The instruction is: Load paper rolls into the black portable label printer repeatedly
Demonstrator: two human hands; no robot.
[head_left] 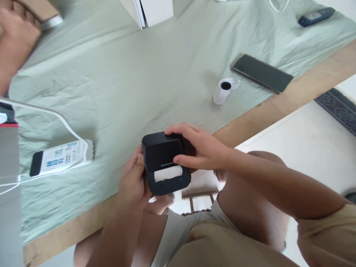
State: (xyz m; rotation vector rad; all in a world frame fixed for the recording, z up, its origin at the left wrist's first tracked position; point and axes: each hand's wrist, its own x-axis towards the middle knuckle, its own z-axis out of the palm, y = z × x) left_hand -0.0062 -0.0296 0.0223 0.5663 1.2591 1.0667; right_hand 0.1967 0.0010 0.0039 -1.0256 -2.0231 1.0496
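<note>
A small black label printer (164,155) is held between my two hands over the near edge of the table. White paper (168,173) shows in the slot at its front. My left hand (135,178) is closed around the printer's left side, with the thumb against the edge. My right hand (194,146) grips the right side, its fingers along the far edge and its thumb on the lid. Past them on the cloth stands a white paper roll (221,92) with a dark core and a loose end.
A dark smartphone (263,73) lies near the table edge, with a dark handheld device (316,16) farther right. On the left is a white power strip (61,157) with cables. A white box (155,13) stands at the back. Another person's hand (19,33) rests by a brown box (41,11).
</note>
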